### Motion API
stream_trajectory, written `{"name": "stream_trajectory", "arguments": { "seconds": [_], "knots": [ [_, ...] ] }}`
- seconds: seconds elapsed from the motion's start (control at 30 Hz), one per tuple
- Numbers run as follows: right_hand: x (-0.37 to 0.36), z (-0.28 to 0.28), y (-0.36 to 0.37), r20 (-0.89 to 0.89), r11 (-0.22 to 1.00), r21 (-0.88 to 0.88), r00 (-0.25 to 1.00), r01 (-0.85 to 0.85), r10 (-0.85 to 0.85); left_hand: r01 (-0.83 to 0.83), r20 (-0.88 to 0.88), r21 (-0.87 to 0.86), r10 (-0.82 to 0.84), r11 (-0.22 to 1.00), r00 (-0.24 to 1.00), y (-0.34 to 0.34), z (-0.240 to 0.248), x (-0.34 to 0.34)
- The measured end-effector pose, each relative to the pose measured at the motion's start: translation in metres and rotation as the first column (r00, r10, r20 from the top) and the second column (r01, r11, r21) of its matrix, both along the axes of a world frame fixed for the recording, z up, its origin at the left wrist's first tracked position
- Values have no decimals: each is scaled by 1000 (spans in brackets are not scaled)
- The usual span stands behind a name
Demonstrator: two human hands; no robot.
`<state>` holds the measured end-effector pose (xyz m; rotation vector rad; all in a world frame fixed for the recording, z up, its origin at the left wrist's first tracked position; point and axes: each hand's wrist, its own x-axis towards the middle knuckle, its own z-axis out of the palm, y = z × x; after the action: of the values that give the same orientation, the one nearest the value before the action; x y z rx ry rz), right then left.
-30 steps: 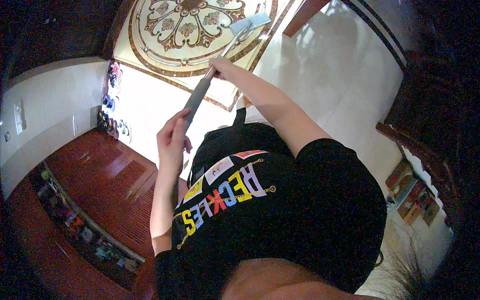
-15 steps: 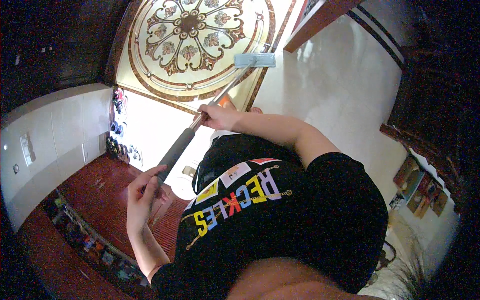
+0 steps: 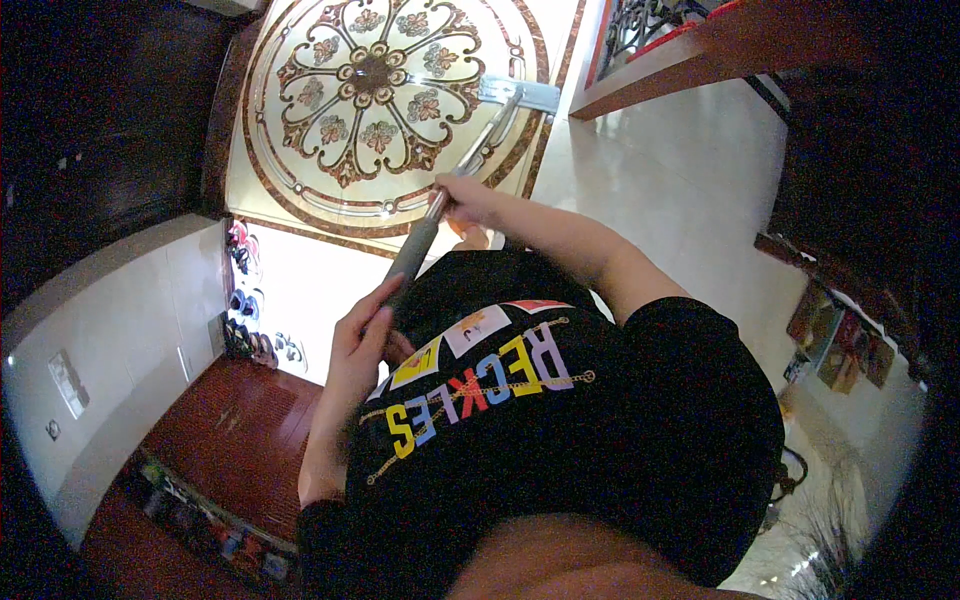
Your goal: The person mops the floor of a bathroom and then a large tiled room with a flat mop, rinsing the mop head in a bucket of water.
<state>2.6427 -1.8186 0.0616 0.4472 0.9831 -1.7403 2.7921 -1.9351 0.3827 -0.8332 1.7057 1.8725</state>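
A flat mop [image 3: 425, 235] slants away from my body, with a dark grey grip at the near end and a silver pole beyond it. My left hand [image 3: 368, 325] is wrapped round the lower end of the grip, close to my black shirt. Further along, my right hand [image 3: 462, 200] is closed round the pole just above the grip. The mop's pale blue-grey rectangular head [image 3: 535, 95] lies on the floor, over the right edge of a round patterned floor medallion [image 3: 375, 72].
Several pairs of shoes [image 3: 240, 300] line the wall at left. Near them are a dark red wooden surface [image 3: 235, 430] and a white cabinet wall [image 3: 110, 300]. A brown wooden post or door edge [image 3: 640, 75] stands beyond the mop head. Dark furniture [image 3: 850, 190] is at right.
Both hands have pushed the mop forward, the left hand moving up and right. The mop head has slid farther away over the medallion's edge. The view has shifted slightly.
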Motion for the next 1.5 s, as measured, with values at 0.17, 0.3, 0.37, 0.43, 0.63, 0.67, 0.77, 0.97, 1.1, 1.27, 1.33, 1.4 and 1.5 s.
{"name": "stream_trajectory", "arguments": {
  "seconds": [0.17,0.3,0.37,0.43,0.63,0.67,0.77,0.97,1.1,1.27,1.33,1.4,1.5],
  "knots": [
    [-97,15,-8,150,983,160,982,92,-116,143,-73,8,-142,990,987,-7,-41,-81],
    [-176,3,-6,132,986,151,987,68,-89,107,-9,98,-107,989,994,-5,-54,-149],
    [-201,-11,-2,169,977,168,972,133,-161,237,-121,28,-232,971,965,-6,-61,-175],
    [-232,-3,0,148,971,146,966,192,-213,220,-108,103,-209,970,972,-5,-61,-208],
    [-371,32,-3,133,988,78,981,135,-144,172,-81,155,-161,973,984,-6,-56,-340],
    [-393,26,-2,109,978,102,975,184,-195,172,-88,142,-160,975,983,-1,-56,-363],
    [-459,12,5,138,949,137,943,283,-301,223,-149,109,-205,969,967,12,-58,-431],
    [-568,23,11,88,936,55,932,347,-351,159,-60,102,-154,982,986,30,-25,-548],
    [-634,35,13,91,956,-54,955,287,-282,111,-37,131,-107,985,994,29,-24,-613],
    [-722,35,15,84,954,-102,958,282,-274,200,-59,125,-194,972,979,17,-20,-706],
    [-749,31,13,100,959,-89,961,268,-259,210,-76,154,-201,965,977,13,-24,-748],
    [-784,28,8,112,963,-88,963,256,-245,293,-77,136,-285,947,956,6,-26,-793],
    [-840,25,3,121,967,-82,965,242,-231,477,-196,51,-460,877,866,-4,-31,-867]
  ]
}}
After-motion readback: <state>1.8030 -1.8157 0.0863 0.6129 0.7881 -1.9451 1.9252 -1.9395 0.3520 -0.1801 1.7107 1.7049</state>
